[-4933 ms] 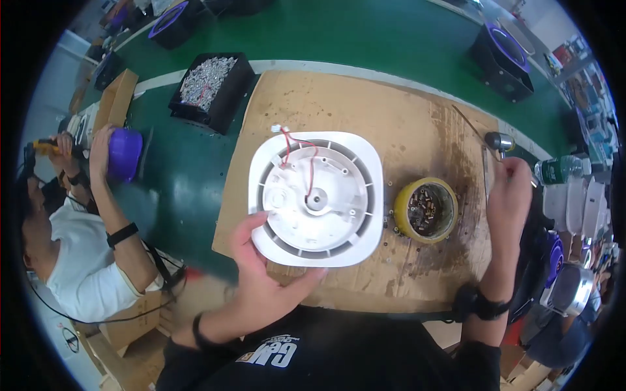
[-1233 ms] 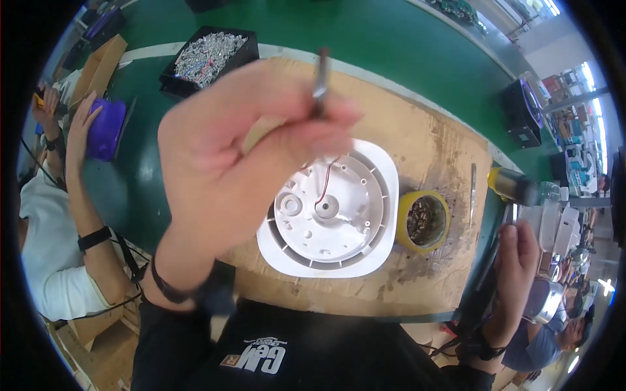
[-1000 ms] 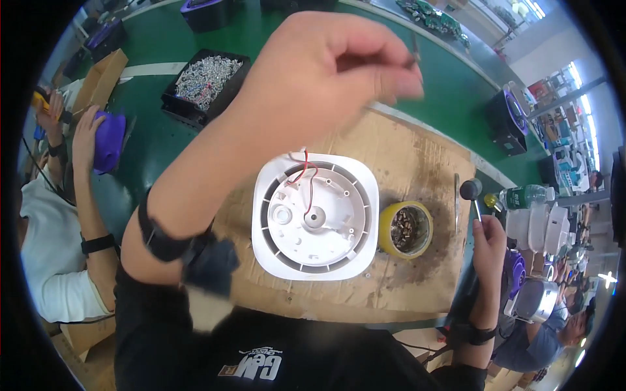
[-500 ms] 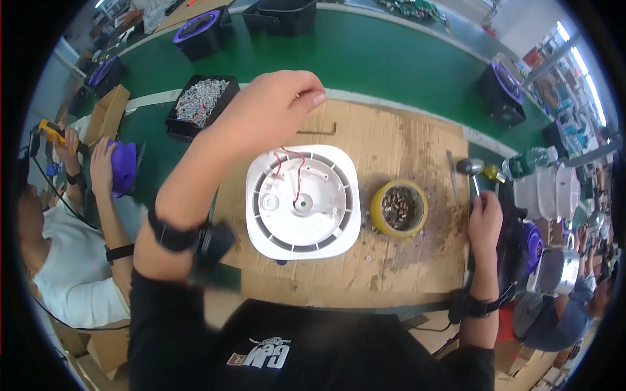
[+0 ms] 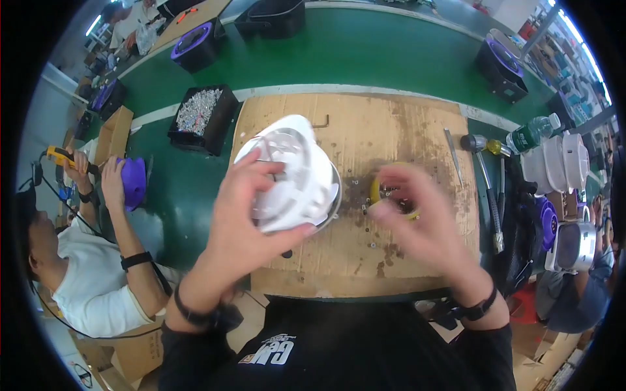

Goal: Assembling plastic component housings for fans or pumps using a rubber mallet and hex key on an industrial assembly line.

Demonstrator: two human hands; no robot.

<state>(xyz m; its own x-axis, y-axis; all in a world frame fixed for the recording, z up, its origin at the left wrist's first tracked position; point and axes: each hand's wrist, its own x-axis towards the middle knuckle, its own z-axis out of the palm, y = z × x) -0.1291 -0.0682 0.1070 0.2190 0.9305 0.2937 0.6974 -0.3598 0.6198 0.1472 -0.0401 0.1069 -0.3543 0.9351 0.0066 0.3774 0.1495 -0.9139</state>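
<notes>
My left hand (image 5: 241,212) is closed on the rim of a round-cornered white plastic housing (image 5: 297,182), which is tilted up off the cardboard and slightly blurred. A metal ring edge shows at its right side. My right hand (image 5: 424,218) hovers at a yellow ring-shaped holder (image 5: 374,190) with small metal parts inside, and partly hides it. Motion smears that hand, but its thumb and fingers stand apart and nothing shows between them. A hammer (image 5: 486,186) lies along the right edge of the cardboard.
Cardboard (image 5: 417,130) covers the bench, with scattered small nuts and a hex key (image 5: 321,122). A black bin of screws (image 5: 202,117) stands at left. At right are a screwdriver (image 5: 498,148), a bottle (image 5: 533,133) and white housings (image 5: 566,163). A co-worker (image 5: 91,267) sits at left.
My right hand has left the hammer and moved left to the yellow holder. My left hand has come down and taken hold of the white housing, which is now tilted off the cardboard.
</notes>
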